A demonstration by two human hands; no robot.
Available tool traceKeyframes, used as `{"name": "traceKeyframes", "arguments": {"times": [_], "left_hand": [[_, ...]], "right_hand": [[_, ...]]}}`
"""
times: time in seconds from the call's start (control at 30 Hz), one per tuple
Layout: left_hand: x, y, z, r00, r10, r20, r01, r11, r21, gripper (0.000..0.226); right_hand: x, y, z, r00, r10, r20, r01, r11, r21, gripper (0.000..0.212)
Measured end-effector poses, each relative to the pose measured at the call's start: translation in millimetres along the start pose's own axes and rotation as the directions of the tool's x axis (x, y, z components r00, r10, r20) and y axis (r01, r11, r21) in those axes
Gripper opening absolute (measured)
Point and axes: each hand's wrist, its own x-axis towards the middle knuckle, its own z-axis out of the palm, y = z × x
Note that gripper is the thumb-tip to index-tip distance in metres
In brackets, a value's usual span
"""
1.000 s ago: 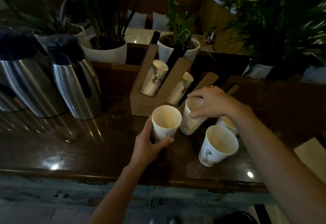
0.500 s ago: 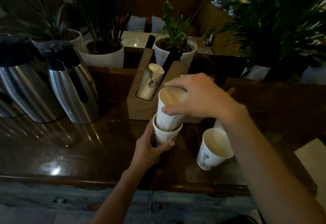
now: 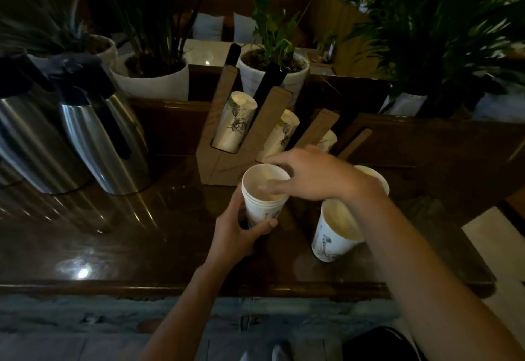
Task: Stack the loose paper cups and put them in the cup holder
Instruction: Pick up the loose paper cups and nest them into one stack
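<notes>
A short stack of white paper cups [image 3: 262, 198] stands on the dark wooden counter, and my left hand [image 3: 238, 235] grips its lower part. My right hand [image 3: 309, 176] rests over the stack's rim with fingers spread, thumb across the opening. Two loose cups remain on the counter: one [image 3: 335, 233] near my right forearm and one [image 3: 372, 176] partly hidden behind my wrist. The wooden cup holder [image 3: 227, 139] stands just behind, with slanted slots holding cup stacks [image 3: 235, 122].
Two steel thermos jugs [image 3: 99, 133] stand at the left. White plant pots [image 3: 153, 79] and leafy plants line the ledge behind the holder. The counter's front edge [image 3: 170, 287] runs below my hands. A pale surface [image 3: 494, 235] lies at the right.
My right hand lifted a loose cup, carried it over the cup in my left hand and pushed it down into it. The view shifted slightly.
</notes>
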Motion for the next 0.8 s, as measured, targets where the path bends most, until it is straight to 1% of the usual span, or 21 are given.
{"name": "traceKeyframes", "arguments": {"times": [0.07,0.13,0.2,0.27,0.33,0.47,0.53,0.57,0.63,0.7,0.8], "left_hand": [[0,0,0,1.0,0.003,0.007,-0.003,1.0,0.004,0.101],[1,-1,-1,1.0,0.01,0.012,-0.01,1.0,0.01,0.102],[1,-1,-1,1.0,0.004,0.019,-0.004,1.0,0.001,0.103],[1,0,0,1.0,-0.002,0.02,0.002,1.0,-0.002,0.103],[0,0,2,1.0,-0.003,0.028,0.003,1.0,0.0,0.101],[0,0,3,0.999,-0.001,0.04,0.001,1.0,0.001,0.102],[0,1,3,0.999,0.001,0.046,-0.001,1.0,0.004,0.103],[0,2,2,0.999,0.002,0.047,-0.002,1.0,0.006,0.103],[0,2,2,0.999,0.002,0.046,-0.002,1.0,0.0,0.104],[0,1,2,0.999,0.002,0.038,-0.002,1.0,-0.014,0.104],[1,-1,3,1.0,-0.005,0.025,0.005,1.0,-0.006,0.102]], "right_hand": [[-17,16,-15,0.999,0.035,0.016,-0.035,0.999,0.001,0.085],[-38,32,-25,0.995,0.073,0.062,-0.07,0.996,-0.048,0.097],[-57,45,-26,0.983,0.144,0.117,-0.123,0.978,-0.167,0.106],[-71,51,-17,0.976,0.174,0.132,-0.127,0.945,-0.303,0.11],[-78,53,-7,0.975,0.172,0.139,-0.108,0.919,-0.379,0.11],[-78,49,5,0.974,0.169,0.149,-0.085,0.887,-0.453,0.101],[-81,46,-2,0.982,0.145,0.118,-0.08,0.898,-0.433,0.097],[-83,45,-11,0.987,0.128,0.095,-0.083,0.92,-0.382,0.096],[-89,44,-37,0.996,0.08,0.032,-0.071,0.971,-0.226,0.096],[-94,41,-68,0.999,0.025,-0.031,-0.028,0.992,-0.127,0.097],[-92,34,-103,0.997,-0.056,-0.061,0.051,0.996,-0.075,0.096]]}}
